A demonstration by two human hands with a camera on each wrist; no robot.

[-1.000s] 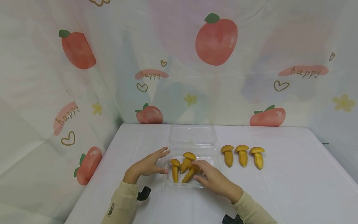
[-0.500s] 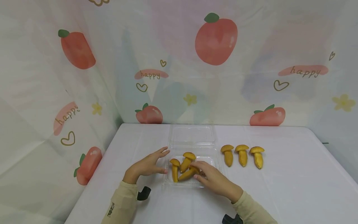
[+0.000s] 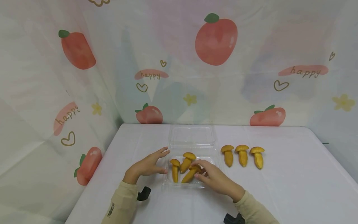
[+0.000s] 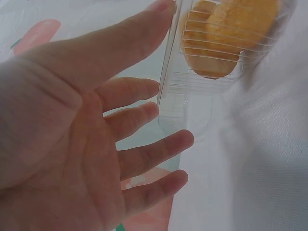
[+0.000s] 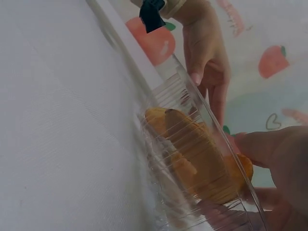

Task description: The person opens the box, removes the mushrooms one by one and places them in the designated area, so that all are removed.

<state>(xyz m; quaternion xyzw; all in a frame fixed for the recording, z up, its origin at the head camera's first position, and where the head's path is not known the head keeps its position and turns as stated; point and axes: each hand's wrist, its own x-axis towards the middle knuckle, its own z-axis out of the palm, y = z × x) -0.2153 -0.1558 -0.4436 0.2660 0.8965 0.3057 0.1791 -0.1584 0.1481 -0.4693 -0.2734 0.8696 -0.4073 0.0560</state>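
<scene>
In the head view, a clear plastic clamshell box (image 3: 181, 185) lies on the table with its lid folded back. Inside are three yellow-brown mushrooms. One mushroom (image 3: 175, 171) lies along the left, another (image 3: 185, 163) sits behind the middle, and the front mushroom (image 3: 188, 176) slants with its cap to the right. My right hand (image 3: 216, 179) has curled fingers around that cap and holds it; the fingers partly hide it. At the box's left side, my left hand (image 3: 145, 166) has spread fingers, and its thumb reaches the rim in the left wrist view.
Right of the box, three more mushrooms stand in a row: a near one (image 3: 227, 155), a middle one (image 3: 242, 155) and a far one (image 3: 258, 157). The box lid (image 3: 193, 135) lies toward the fabric backdrop. A white cloth covers the table (image 3: 293, 186).
The front mushroom's stem swung left half a second ago and has swung back toward me now, its cap staying at my right hand. My left hand has stayed put.
</scene>
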